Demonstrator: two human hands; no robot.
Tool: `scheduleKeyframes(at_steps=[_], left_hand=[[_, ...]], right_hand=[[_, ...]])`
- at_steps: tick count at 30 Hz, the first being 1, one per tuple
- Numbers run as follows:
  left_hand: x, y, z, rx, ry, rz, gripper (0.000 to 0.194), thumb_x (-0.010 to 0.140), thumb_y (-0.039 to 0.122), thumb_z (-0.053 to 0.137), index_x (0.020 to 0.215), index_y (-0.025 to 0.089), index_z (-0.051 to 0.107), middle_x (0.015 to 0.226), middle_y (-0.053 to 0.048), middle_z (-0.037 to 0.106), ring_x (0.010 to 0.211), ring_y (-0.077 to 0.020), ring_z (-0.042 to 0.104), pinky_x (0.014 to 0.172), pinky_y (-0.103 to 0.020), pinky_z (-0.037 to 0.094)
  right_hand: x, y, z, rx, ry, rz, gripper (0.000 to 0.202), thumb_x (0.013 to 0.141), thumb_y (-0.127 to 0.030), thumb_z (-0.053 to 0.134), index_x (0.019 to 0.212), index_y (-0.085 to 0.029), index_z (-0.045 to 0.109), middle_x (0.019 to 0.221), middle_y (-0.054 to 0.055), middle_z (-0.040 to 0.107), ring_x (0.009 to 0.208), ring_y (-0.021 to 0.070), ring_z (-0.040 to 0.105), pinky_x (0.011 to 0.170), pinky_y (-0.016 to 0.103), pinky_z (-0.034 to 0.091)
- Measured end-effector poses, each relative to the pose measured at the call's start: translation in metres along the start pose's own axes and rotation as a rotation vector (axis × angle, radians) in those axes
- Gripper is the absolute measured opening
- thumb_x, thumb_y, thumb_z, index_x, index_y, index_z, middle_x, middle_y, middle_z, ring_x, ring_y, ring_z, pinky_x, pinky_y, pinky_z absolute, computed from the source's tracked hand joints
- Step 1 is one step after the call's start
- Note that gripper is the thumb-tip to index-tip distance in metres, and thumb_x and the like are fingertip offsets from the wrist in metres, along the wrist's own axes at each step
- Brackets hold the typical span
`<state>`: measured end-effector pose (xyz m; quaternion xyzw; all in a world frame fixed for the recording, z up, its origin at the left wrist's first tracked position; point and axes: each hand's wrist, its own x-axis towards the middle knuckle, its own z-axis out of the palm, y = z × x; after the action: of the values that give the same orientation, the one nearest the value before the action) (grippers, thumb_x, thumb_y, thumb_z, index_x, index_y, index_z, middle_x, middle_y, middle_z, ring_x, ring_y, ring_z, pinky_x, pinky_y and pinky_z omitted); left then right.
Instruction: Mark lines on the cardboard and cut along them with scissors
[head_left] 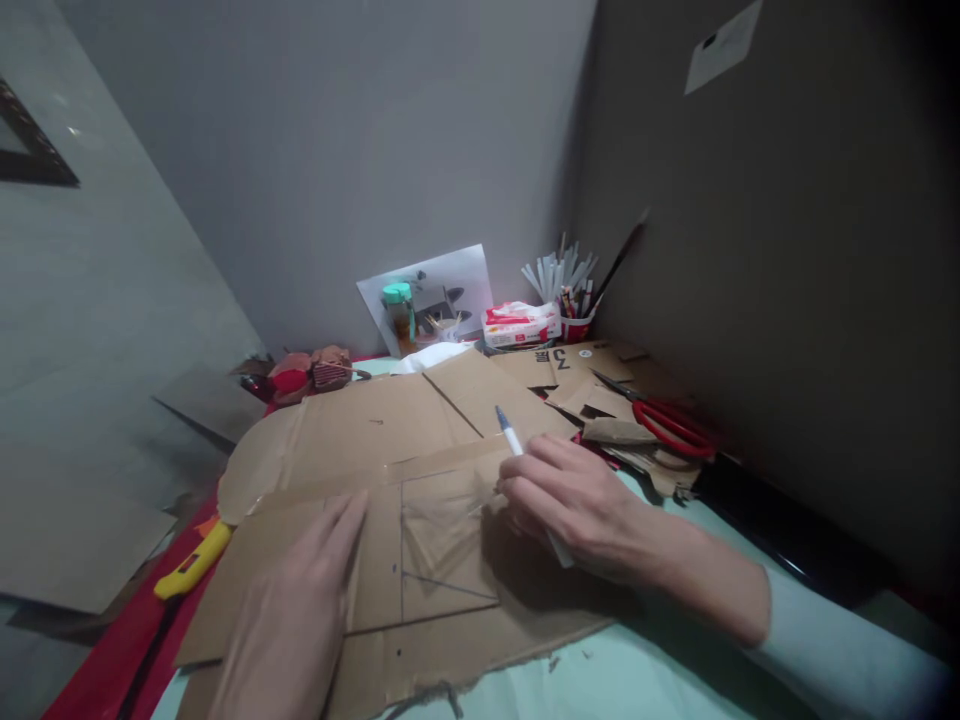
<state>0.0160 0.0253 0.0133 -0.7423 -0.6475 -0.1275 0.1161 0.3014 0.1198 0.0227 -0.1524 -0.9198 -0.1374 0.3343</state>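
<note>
My left hand (289,620) lies flat, fingers spread and holding nothing, pressing down the large flattened sheet of brown cardboard (360,440) that covers most of the pale green table top (637,670). My right hand (577,505) is closed around a white pen with a blue cap (510,432); the capped end sticks up past my knuckles, and the other end shows below my palm. This hand rests on the cardboard just beside thin drawn lines (442,555) that form a rectangle with a triangle inside. My two hands are apart, with the drawn shape between them.

To the left, on a red mat (112,660), a yellow utility knife (191,562) lies just beside the edge of the cardboard. On the right, red-handled scissors (667,420) lie on smaller cardboard scraps (585,385). At the back, near the grey wall, stand a red-and-white cup full of white sticks and pens (571,290), a red-and-white packet (521,322), a jar with a green lid (399,310) and a printed white sheet (450,285).
</note>
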Motion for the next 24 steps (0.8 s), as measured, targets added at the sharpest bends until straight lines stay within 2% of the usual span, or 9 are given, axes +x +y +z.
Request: scheduleKeyframes(at_steps=[2,4,6,8,12,15,18,21,24], left_hand=[[0.016,0.002,0.004,-0.048,-0.092,-0.05,0.06,0.096,0.015,0.017,0.145,0.016,0.052,0.148,-0.009,0.056,0.125,-0.0314,0.064,0.099,-0.055,0.058],[0.025,-0.001,0.01,-0.107,-0.172,-0.071,0.063,0.098,0.021,0.011,0.151,0.016,0.045,0.155,-0.009,0.047,0.135,-0.0276,0.054,0.11,-0.055,0.049],[0.028,-0.006,0.015,-0.158,-0.215,-0.074,0.063,0.099,0.025,0.009,0.156,0.018,0.037,0.159,-0.009,0.041,0.14,-0.0248,0.049,0.113,-0.053,0.045],[0.029,-0.011,0.018,-0.188,-0.228,-0.065,0.063,0.1,0.026,0.011,0.158,0.02,0.033,0.16,-0.007,0.041,0.14,-0.0235,0.049,0.114,-0.053,0.043],[0.031,-0.013,0.016,-0.193,-0.18,-0.006,0.063,0.095,0.024,0.02,0.154,0.02,0.039,0.157,-0.004,0.046,0.138,-0.0214,0.053,0.116,-0.051,0.038],[0.031,-0.012,0.011,-0.168,-0.12,0.013,0.06,0.094,0.025,0.023,0.148,0.023,0.049,0.149,-0.001,0.054,0.13,-0.0194,0.06,0.108,-0.048,0.046],[0.028,-0.013,0.009,-0.181,-0.1,-0.004,0.056,0.099,0.025,0.024,0.148,0.035,0.047,0.147,0.008,0.055,0.128,-0.0127,0.06,0.105,-0.04,0.048],[0.022,-0.017,0.012,-0.188,-0.103,-0.007,0.048,0.105,0.032,0.027,0.149,0.047,0.041,0.146,0.015,0.056,0.127,-0.0092,0.06,0.101,-0.035,0.05],[0.011,-0.027,0.022,-0.073,-0.023,0.175,0.058,0.099,0.017,0.027,0.153,0.038,0.036,0.146,0.008,0.057,0.123,-0.0114,0.063,0.096,-0.031,0.053]], right_hand=[[0.001,0.001,0.003,0.0,-0.022,-0.032,0.042,0.104,-0.003,0.036,0.073,-0.013,0.061,0.076,0.01,0.064,0.066,0.0195,0.037,0.061,0.036,0.032],[-0.003,0.003,0.004,0.012,-0.042,-0.049,0.045,0.104,-0.002,0.032,0.072,-0.013,0.062,0.076,0.01,0.065,0.065,0.0197,0.037,0.06,0.036,0.032],[-0.008,0.004,0.003,0.027,-0.051,-0.06,0.048,0.105,-0.002,0.03,0.071,-0.014,0.061,0.076,0.011,0.065,0.065,0.02,0.037,0.06,0.037,0.032],[-0.013,0.006,0.003,0.043,-0.058,-0.058,0.05,0.106,-0.003,0.028,0.072,-0.013,0.063,0.077,0.011,0.066,0.065,0.0203,0.037,0.06,0.037,0.032],[-0.019,0.008,0.007,0.077,-0.07,-0.023,0.053,0.108,-0.006,0.026,0.076,-0.01,0.067,0.078,0.013,0.067,0.065,0.0208,0.038,0.06,0.037,0.032],[-0.019,0.006,0.005,0.106,-0.07,-0.017,0.054,0.107,-0.005,0.026,0.075,-0.01,0.069,0.078,0.013,0.068,0.064,0.0209,0.04,0.059,0.038,0.032],[-0.016,0.001,-0.003,0.137,-0.062,-0.015,0.055,0.108,-0.006,0.027,0.075,-0.01,0.07,0.08,0.014,0.071,0.064,0.0217,0.046,0.059,0.039,0.034],[-0.013,-0.004,-0.01,0.127,-0.069,-0.003,0.062,0.108,-0.005,0.021,0.076,-0.011,0.073,0.081,0.013,0.075,0.064,0.0227,0.052,0.06,0.04,0.037],[-0.01,-0.007,-0.013,0.103,-0.102,0.002,0.067,0.109,-0.005,0.016,0.076,-0.013,0.074,0.079,0.012,0.076,0.065,0.0232,0.057,0.063,0.042,0.041]])
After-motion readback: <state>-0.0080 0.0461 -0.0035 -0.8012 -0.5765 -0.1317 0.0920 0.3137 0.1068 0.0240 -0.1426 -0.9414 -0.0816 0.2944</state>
